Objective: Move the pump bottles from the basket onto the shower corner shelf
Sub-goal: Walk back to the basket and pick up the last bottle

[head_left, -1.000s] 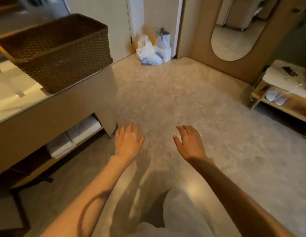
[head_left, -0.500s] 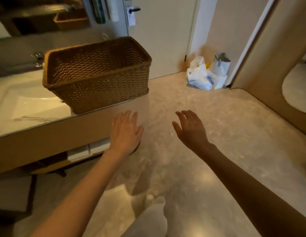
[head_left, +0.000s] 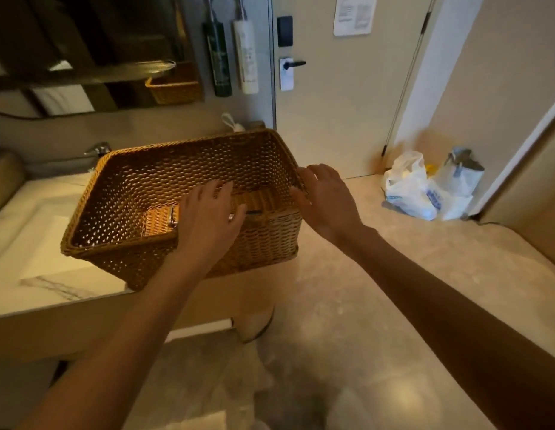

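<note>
**Q:** Head view: where do the task's things lie?

**A:** The brown woven wicker basket (head_left: pixel 177 144) stands centre left in the frame, on the pale marble vanity counter (head_left: pixel 53 283) and near its right end. A small shiny metal part (head_left: pixel 173 218), probably a pump head, shows on the basket floor. The bottles themselves are hidden under the left hand. The shower shelf is out of frame.

**Q:** And the hands?

**A:** The left hand (head_left: pixel 208 218) hangs over the near rim with its fingers loosely spread, gripping nothing. It is placed, presumably, to go down for a bottle. The right hand (head_left: pixel 326 200), also spread and empty, sits at the basket's right corner, likely to steady it. Whether it touches the rim cannot be told.
</note>
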